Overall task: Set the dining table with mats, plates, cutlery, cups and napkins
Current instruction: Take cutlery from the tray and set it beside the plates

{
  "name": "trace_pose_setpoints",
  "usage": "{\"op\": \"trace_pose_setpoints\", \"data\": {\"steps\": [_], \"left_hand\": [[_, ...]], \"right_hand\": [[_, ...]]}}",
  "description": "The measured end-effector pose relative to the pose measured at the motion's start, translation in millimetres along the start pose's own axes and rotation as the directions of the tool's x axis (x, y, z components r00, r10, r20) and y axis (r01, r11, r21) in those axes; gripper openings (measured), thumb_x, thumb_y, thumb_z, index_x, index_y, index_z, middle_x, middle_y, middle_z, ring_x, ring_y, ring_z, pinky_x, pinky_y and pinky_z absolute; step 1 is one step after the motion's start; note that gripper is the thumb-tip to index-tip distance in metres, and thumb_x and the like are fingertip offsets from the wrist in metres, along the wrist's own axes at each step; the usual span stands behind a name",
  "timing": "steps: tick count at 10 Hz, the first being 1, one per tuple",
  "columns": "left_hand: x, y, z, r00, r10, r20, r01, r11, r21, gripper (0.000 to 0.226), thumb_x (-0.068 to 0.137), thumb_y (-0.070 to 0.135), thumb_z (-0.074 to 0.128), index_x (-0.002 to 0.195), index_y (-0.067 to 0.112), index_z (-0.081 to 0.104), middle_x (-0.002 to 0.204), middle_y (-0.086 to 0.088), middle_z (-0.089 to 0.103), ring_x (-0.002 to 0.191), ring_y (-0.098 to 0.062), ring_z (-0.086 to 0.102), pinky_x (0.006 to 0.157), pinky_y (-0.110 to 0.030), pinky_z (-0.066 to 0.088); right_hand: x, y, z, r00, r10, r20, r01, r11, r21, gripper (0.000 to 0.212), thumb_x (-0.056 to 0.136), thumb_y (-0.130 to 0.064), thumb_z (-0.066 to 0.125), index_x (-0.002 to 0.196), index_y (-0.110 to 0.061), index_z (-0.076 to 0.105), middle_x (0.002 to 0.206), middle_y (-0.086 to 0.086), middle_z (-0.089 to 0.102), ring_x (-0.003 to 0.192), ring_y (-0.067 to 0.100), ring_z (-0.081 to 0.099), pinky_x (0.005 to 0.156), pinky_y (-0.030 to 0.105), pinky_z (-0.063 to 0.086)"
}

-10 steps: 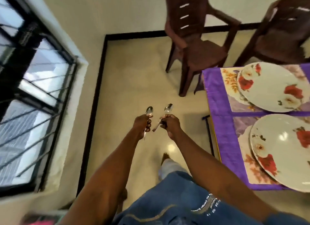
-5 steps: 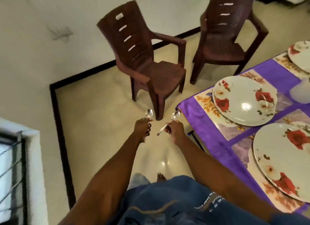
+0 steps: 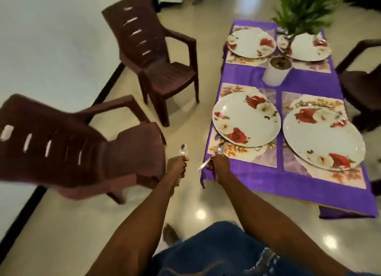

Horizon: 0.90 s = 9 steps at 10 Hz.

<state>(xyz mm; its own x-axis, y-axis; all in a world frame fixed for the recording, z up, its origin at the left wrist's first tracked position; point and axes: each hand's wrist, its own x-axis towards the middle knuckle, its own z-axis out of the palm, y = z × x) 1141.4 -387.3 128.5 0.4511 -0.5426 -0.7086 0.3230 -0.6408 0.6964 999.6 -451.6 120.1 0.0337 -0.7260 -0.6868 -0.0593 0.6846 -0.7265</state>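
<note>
Glossy cream tiled floor point(image 3: 68, 224) with black skirting meets a plain white wall point(image 3: 51, 38); two dark brown slatted plastic armchairs point(image 3: 156, 57) point(image 3: 78, 152) stand beside it.

Far right plate point(image 3: 309, 47) partly hidden behind plant point(image 3: 305, 10), right-side chair point(image 3: 360, 86) cut by frame edge, near chair point(image 3: 61, 148) motion-blurred, spoon handles buried in each hand.

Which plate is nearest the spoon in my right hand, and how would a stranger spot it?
Find the purple tablecloth with four flowered plates. The plate sits on the mat at the near left corner, just beyond the right hand and its spoon. Unlike the larger-looking plate beside it, it lies nearest the two brown chairs.
</note>
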Motion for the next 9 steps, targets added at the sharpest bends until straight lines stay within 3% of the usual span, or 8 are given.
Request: {"op": "trace_pose_setpoints", "data": {"steps": [1,2,3,4,5,7,9], "left_hand": [[27,17,4,0.998,0.009,0.067,-0.017,0.991,0.131,0.023,0.094,0.016,0.048,0.077,0.014,0.063,0.05,0.004,0.041,0.035,-0.008,0.03,0.039,-0.015,0.019],[43,33,28,0.986,0.042,0.159,-0.063,0.989,0.132,0.021,0.091,0.012,0.048,0.079,0.012,0.064,0.05,0.003,0.041,0.032,-0.008,0.029,0.04,-0.013,0.018],[50,59,62,0.961,0.103,0.257,-0.15,0.974,0.169,0.021,0.09,0.011,0.052,0.073,0.012,0.063,0.046,0.003,0.041,0.033,-0.009,0.03,0.039,-0.014,0.019],[55,78,94,0.944,0.117,0.309,-0.195,0.953,0.234,0.021,0.086,0.01,0.055,0.067,0.012,0.063,0.048,0.003,0.045,0.04,-0.012,0.035,0.04,-0.018,0.023],[70,103,123,0.927,0.125,0.353,-0.225,0.939,0.259,0.023,0.091,0.018,0.054,0.07,0.013,0.063,0.052,-0.003,0.05,0.04,-0.014,0.039,0.039,-0.019,0.025],[85,134,171,0.866,0.149,0.478,-0.333,0.884,0.328,0.022,0.09,0.017,0.053,0.071,0.015,0.065,0.061,-0.006,0.054,0.053,-0.022,0.048,0.046,-0.025,0.03],[88,146,236,0.734,0.067,0.676,-0.463,0.777,0.426,0.023,0.093,0.014,0.054,0.077,0.008,0.069,0.063,-0.002,0.061,0.051,-0.013,0.049,0.049,-0.021,0.038]], "right_hand": [[2,-5,4,0.991,0.062,-0.122,-0.052,0.995,0.084,0.014,0.092,-0.011,0.047,0.099,-0.013,0.06,0.081,0.004,0.06,0.065,0.019,0.061,0.055,0.027,0.056],[9,-9,-4,0.948,0.061,-0.313,-0.004,0.984,0.18,0.03,0.094,-0.008,0.046,0.119,-0.001,0.061,0.106,0.011,0.066,0.082,0.023,0.067,0.046,0.014,0.049],[18,-22,-17,0.832,0.078,-0.549,0.097,0.954,0.282,0.028,0.097,-0.007,0.045,0.118,0.0,0.063,0.12,0.018,0.064,0.11,0.029,0.061,0.086,0.026,0.048],[25,-37,-30,0.687,0.199,-0.699,0.121,0.917,0.38,0.031,0.097,-0.003,0.043,0.124,0.007,0.055,0.124,0.023,0.06,0.116,0.037,0.058,0.09,0.035,0.045],[42,-56,-36,0.511,0.293,-0.808,0.157,0.893,0.423,0.029,0.093,-0.007,0.049,0.12,0.001,0.053,0.12,0.021,0.062,0.111,0.037,0.061,0.088,0.039,0.048],[50,-68,-42,0.436,0.294,-0.85,0.077,0.929,0.361,0.028,0.093,-0.004,0.046,0.119,0.001,0.058,0.116,0.02,0.063,0.109,0.039,0.06,0.085,0.038,0.045],[59,-72,-53,0.322,0.391,-0.862,0.06,0.901,0.431,0.028,0.096,-0.004,0.045,0.118,-0.002,0.062,0.115,0.014,0.063,0.108,0.034,0.06,0.076,0.03,0.04]]}}
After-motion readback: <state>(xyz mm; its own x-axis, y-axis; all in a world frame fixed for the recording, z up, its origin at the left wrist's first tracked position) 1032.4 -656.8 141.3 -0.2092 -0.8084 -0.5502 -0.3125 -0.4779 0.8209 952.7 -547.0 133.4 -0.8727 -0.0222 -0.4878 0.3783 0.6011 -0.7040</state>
